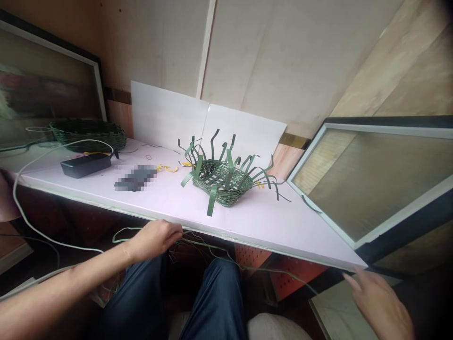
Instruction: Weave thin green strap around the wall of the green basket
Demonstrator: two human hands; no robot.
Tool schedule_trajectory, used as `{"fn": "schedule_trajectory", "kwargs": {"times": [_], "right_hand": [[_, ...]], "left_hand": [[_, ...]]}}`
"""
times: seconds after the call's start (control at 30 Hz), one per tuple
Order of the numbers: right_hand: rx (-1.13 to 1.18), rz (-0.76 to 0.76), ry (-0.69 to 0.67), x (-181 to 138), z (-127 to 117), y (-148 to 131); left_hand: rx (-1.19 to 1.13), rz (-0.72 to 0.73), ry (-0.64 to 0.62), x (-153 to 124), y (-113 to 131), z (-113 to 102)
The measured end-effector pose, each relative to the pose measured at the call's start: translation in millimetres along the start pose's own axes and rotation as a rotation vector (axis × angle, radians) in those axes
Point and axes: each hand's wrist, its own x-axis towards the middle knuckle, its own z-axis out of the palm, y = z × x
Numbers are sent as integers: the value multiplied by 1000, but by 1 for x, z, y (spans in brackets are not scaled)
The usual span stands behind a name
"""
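Observation:
A half-woven green basket (221,182) stands on the pale pink table (163,198), with loose green strips sticking up and out from its rim. My left hand (155,238) is below the table's front edge, fingers closed in a pinch on a thin green strand (122,231) that loops to the left. More thin strands (212,248) trail under the table edge toward the right. My right hand (380,304) is low at the right, just under the table's corner, fingers stretched out and holding nothing.
A finished dark green basket (90,133) sits at the table's back left. A black box (85,164) with a white cable (21,208) lies near it. Yellow scraps (168,168) lie mid-table. White boards (198,120) lean on the wall. Framed panels stand left (46,80) and right (375,174).

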Motion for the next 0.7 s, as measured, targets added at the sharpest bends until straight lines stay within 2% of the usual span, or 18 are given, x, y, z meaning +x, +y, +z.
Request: {"fn": "schedule_trajectory", "kwargs": {"times": [0.03,0.07,0.1,0.17,0.2,0.27,0.33,0.4,0.6,0.7], "right_hand": [[41,-70,-13,0,4,-39],[142,-165,-94,-6,8,-81],[271,-236,-213,-17,13,-124],[484,-307,-543,-53,24,-200],[571,-351,-713,-73,29,-230],[721,-404,-941,-109,41,-267],[755,-372,-997,-131,52,-277],[705,-343,-976,-136,60,-271],[636,-295,-846,-107,67,-235],[666,-276,-842,-95,71,-222]], "left_hand": [[37,30,13,-2,12,6],[61,74,8,-4,24,11],[79,129,-5,-7,37,16],[88,224,-51,-15,59,23],[90,262,-63,-19,68,26],[93,337,-73,-27,81,31],[106,382,-60,-31,84,33],[124,401,-35,-31,80,35],[67,340,66,-11,33,25],[-5,254,107,-4,8,16]]}}
